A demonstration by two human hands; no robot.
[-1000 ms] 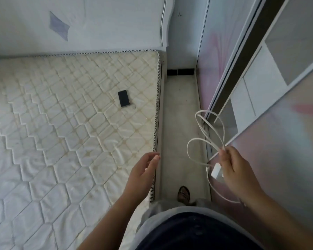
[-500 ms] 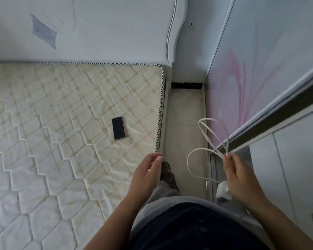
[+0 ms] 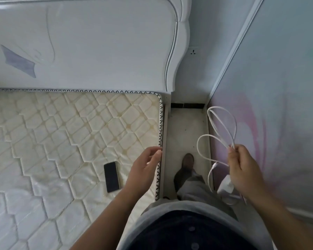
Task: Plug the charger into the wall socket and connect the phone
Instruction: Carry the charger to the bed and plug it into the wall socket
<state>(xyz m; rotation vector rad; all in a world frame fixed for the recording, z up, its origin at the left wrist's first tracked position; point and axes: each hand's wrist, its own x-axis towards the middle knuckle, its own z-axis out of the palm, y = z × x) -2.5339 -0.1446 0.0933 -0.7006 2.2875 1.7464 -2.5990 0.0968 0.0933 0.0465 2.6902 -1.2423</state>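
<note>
From the head camera we look down along a narrow strip of floor (image 3: 185, 130) between a bare quilted mattress (image 3: 61, 141) on our left and a pale wardrobe door (image 3: 278, 105) with a pink pattern on our right. Our right hand (image 3: 242, 170) is closed around a white cable (image 3: 222, 127), pinching several loops between thumb and fingers so that they fan up and out above the knuckles, in front of the wardrobe door. Under the same hand hangs the white charger (image 3: 226, 185), partly hidden by the palm and blurred, with more cable curling below it; one cable end with a small plug (image 3: 214, 166) dangles just left of the hand. Our left hand (image 3: 143, 170) holds nothing: its fingers are loosely curled and half open, hovering over the right edge of the mattress, with the fingertips near the stitched border. The phone (image 3: 111, 177) lies flat on the mattress, dark screen up, just left of that hand and apart from it. The wall socket (image 3: 193, 51) sits on the far wall at the end of the gap, just right of the curved white headboard (image 3: 98, 42) and well apart from both hands. One shoe (image 3: 187, 160) and a grey trouser leg (image 3: 193, 186) show on the floor between our hands.
</note>
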